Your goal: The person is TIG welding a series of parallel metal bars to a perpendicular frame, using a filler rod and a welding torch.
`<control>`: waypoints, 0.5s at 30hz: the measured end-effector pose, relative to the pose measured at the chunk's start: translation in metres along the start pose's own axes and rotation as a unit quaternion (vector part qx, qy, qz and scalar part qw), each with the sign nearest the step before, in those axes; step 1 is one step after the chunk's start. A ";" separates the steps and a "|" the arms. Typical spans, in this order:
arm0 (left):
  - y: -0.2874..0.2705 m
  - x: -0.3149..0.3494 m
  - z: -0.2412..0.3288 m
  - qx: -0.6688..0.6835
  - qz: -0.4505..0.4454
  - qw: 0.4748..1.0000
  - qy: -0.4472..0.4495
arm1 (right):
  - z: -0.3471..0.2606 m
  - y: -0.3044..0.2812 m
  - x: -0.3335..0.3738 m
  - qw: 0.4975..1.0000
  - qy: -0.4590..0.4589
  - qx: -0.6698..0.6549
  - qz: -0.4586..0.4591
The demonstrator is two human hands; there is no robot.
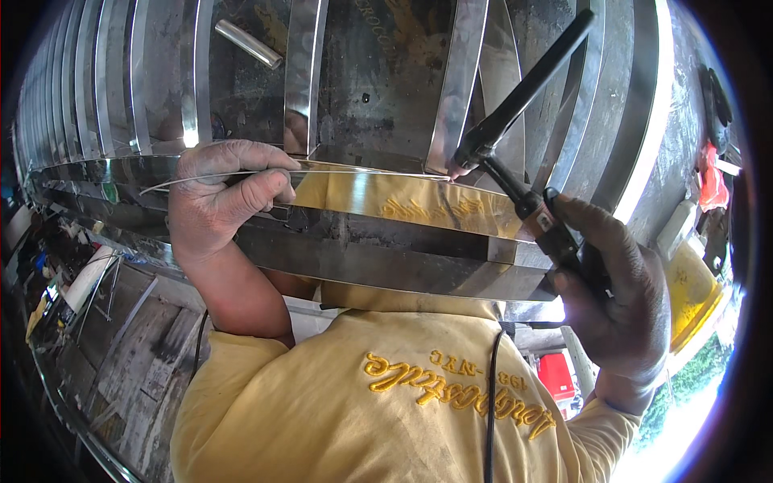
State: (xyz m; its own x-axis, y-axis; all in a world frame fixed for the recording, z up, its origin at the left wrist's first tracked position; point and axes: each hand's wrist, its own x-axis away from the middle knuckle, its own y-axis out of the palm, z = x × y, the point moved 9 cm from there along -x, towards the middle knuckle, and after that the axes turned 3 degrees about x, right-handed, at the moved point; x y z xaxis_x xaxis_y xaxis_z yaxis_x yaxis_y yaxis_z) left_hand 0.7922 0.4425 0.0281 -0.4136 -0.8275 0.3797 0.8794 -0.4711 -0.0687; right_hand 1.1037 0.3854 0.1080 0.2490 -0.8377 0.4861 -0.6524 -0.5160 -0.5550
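Between the right fingers (600, 228) sits a black, T-shaped welding torch (481, 142).

The grip of the black torch (483, 142) is largely covered by the right hand (616, 290). Part of the thin wire (366, 171) is hidden by the left hand (225, 197); whether its far end is touched by the torch cannot be told. The metal slats (305, 72) are cut off by the upper edge, the yellow shirt (322, 402) by the lower. The clutter (60, 266) at left is shown too small to be identified.
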 end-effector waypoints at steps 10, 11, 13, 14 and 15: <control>0.002 -0.001 0.004 0.012 -0.009 1.000 0.024 | 0.000 0.004 -0.006 0.999 -0.030 -0.027 -0.020; 0.002 -0.002 0.004 0.013 -0.009 1.000 0.024 | 0.001 0.004 -0.005 0.999 -0.030 -0.036 -0.013; 0.002 -0.002 0.004 0.012 -0.010 1.000 0.021 | 0.001 0.003 -0.005 0.998 -0.030 -0.045 -0.007; 0.002 -0.002 0.004 0.012 -0.009 1.000 0.020 | -0.001 0.003 -0.006 0.999 -0.032 -0.039 -0.016; 0.002 -0.002 0.004 0.011 -0.012 1.000 0.019 | -0.002 0.003 -0.007 0.999 -0.035 -0.032 -0.024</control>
State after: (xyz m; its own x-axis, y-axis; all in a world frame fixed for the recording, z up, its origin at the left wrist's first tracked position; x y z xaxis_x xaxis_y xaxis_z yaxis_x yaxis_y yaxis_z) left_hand 0.7960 0.4444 0.0309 -0.4423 -0.8279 0.3450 0.8744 -0.4836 -0.0394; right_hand 1.0987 0.3895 0.1040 0.3286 -0.8236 0.4624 -0.6826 -0.5454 -0.4864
